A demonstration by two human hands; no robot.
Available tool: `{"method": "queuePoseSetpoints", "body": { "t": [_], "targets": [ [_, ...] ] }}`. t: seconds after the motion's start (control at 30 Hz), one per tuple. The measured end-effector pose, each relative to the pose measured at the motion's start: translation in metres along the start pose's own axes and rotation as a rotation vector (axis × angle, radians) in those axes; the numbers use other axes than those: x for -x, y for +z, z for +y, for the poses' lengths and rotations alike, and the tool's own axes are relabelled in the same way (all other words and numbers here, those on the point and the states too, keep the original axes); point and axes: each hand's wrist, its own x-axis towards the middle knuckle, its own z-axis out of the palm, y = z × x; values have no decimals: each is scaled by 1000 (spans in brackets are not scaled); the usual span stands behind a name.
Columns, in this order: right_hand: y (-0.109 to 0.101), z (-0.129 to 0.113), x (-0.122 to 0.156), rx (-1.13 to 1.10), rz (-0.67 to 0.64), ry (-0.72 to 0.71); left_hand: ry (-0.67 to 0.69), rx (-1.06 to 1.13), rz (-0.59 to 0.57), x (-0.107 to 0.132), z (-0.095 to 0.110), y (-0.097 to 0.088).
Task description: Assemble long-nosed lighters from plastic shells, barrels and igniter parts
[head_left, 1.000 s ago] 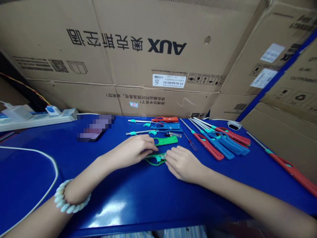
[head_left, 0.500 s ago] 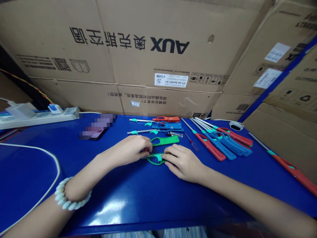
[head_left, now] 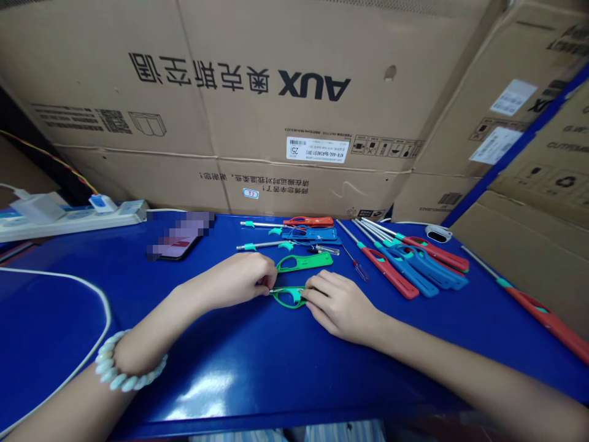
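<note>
A green lighter shell with a teal trigger (head_left: 291, 299) lies on the blue table between my two hands. My left hand (head_left: 246, 276) pinches the thin metal tube (head_left: 271, 291) at the shell's left end. Over the shell's handle, my right hand (head_left: 343, 305) closes its fingers and covers most of that part. Just beyond them lies another green shell half (head_left: 308, 263), untouched. What sits inside the gripped shell under my right fingers is hidden.
Behind are red lighter parts (head_left: 313, 221), blue lighter parts (head_left: 310, 234) and a small screwdriver (head_left: 361, 270). Several long lighters (head_left: 414, 264) lie right, with a red lighter (head_left: 547, 319) farther out. A phone (head_left: 184, 236) and power strip (head_left: 73, 220) are left. Cardboard (head_left: 257, 123) walls the back.
My left hand has shifted slightly left and down, and the metal tube now shows at its fingertips. My right hand stays nearly still on the shell.
</note>
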Motion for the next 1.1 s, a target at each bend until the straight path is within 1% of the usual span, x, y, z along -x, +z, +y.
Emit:
{"method": "queuePoseSetpoints", "body": {
  "t": [0.2,0.37,0.43,0.53,0.63,0.8,0.87,1.0,1.1],
  "targets": [
    [-1,-1,0,-14,-39,22,74,-28,73,-1,-3,7],
    [-6,2,-3,-105,-52,46,87,-43,93,-1,-2,8],
    [-6,6,-4,-151,-41,94,77,-45,90,-1,-1,8],
    [-6,18,-4,-178,1,203,68,-47,84,-1,0,9],
    [-6,33,-2,-168,-17,275,67,-50,80,0,-1,10],
    [-5,51,0,-153,-52,318,59,-64,72,0,-1,10],
    [-4,56,1,-121,-92,325,58,-66,69,0,0,9],
    [-2,62,2,-47,-171,317,75,-62,80,0,-1,10],
    [-2,63,2,-35,-178,305,89,-54,93,0,-2,11]
  ]
}}
